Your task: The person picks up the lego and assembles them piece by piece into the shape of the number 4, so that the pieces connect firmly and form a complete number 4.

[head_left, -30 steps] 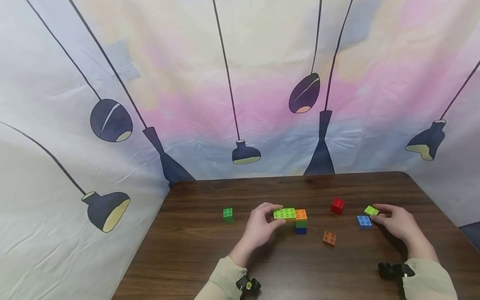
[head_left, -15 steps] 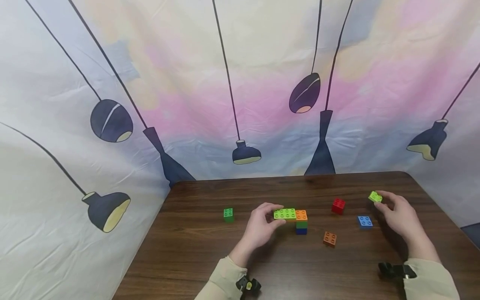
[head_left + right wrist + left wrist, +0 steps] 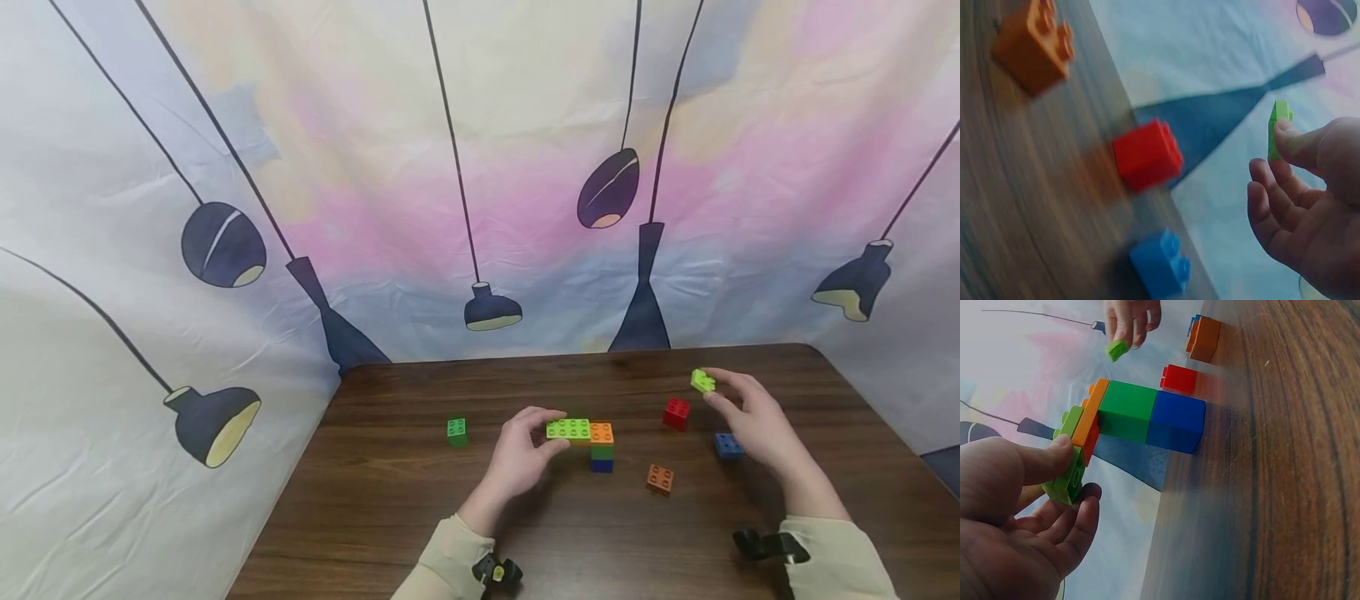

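Observation:
In the head view a small tower has a dark blue brick (image 3: 602,467) at its base, a green brick (image 3: 602,452) on that, then an orange layer (image 3: 602,432). A long lime green brick (image 3: 567,429) juts out leftward from the tower's top. My left hand (image 3: 519,454) pinches this overhang between thumb and fingers; the left wrist view shows the thumb (image 3: 1060,453) pressed against it. Up off the table at the right, a small thin lime brick (image 3: 701,381) is pinched by my right hand (image 3: 761,425), its other fingers loosely bent.
On the brown wooden table (image 3: 360,500) lie a green brick (image 3: 457,432) at the left, a red brick (image 3: 676,413) behind the right side, a brown-orange brick (image 3: 660,479) in front and a blue brick (image 3: 727,447) under the right hand. A lamp-patterned cloth (image 3: 540,275) hangs behind.
My right hand has lifted the small lime brick from beside the blue brick and carried it up and leftward, above the red brick. The left hand and tower stay in place.

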Available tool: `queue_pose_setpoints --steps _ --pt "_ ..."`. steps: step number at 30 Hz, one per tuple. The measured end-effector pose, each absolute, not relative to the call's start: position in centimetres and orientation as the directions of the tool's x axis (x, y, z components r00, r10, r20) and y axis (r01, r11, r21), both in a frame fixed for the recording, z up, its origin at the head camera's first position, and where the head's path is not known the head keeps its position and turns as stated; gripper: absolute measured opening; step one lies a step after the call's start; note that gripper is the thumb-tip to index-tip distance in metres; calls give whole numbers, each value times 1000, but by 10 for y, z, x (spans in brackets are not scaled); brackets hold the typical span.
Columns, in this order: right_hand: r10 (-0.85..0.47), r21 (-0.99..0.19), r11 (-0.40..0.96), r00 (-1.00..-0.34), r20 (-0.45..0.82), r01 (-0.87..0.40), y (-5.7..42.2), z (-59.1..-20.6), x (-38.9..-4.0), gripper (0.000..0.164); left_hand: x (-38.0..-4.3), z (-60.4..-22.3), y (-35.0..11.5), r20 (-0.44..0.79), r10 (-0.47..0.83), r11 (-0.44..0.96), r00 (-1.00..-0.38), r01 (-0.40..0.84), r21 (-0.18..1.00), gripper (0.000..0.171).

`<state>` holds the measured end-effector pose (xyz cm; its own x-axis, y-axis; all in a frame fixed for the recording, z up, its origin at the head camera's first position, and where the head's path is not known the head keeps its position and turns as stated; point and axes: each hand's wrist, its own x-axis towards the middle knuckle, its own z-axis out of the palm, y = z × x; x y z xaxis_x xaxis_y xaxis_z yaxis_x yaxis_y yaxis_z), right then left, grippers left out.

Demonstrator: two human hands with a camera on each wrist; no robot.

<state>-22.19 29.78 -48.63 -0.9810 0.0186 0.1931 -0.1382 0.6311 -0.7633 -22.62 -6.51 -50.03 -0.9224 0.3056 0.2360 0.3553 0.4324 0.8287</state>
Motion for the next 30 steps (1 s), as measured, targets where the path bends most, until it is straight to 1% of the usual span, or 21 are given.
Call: queue_pose_setpoints --steps 4,15,20,30 --pt "-34 -771 610 -978 207 -184 282 -479 -220 48 -226 -500 -65 233 307 430 -923 353 831 35" --pt "-130 -783 578 -973 189 -229 246 -473 -216 47 -224 -498 -65 233 315 429 -920 357 830 35" --pt "-153 -780 579 -971 183 -238 232 -473 -213 44 -224 -498 -65 235 313 432 -920 358 828 35" --pt "-198 -778 576 -966 167 -253 222 -476 -212 42 -224 -498 -65 240 318 435 -917 366 823 35"
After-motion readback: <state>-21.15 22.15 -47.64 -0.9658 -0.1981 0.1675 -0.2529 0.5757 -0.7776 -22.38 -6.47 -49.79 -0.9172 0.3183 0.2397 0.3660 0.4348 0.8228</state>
